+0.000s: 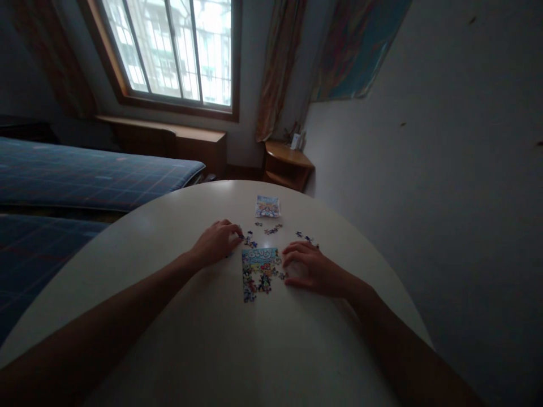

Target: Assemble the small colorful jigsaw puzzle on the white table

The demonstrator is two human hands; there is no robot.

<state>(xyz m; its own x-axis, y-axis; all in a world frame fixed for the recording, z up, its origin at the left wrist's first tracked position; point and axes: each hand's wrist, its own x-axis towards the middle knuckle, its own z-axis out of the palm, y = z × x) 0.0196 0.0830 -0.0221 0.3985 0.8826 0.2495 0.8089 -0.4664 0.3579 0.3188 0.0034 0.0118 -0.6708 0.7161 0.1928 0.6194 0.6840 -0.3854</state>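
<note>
A partly assembled jigsaw puzzle (259, 257) lies flat on the white table, its upper part showing a light-blue band with lettering. The lower part has a gap and an uneven edge. My left hand (218, 242) is at the upper left of it, with thumb and forefinger closed about a small dark puzzle piece among loose pieces (250, 242). Along the puzzle's right edge, my right hand (313, 268) rests with curved fingers, thumb and forefinger apart. Its fingertips are beside the edge pieces; whether they touch is too dim to tell.
More loose pieces (274, 229) lie beyond the puzzle, and others (304, 236) sit behind my right hand. A small printed picture packet (267, 207) is near the far rim of the round table (203, 350). A blue plaid bed (93, 175) stands left, a wooden corner shelf (288, 155) behind.
</note>
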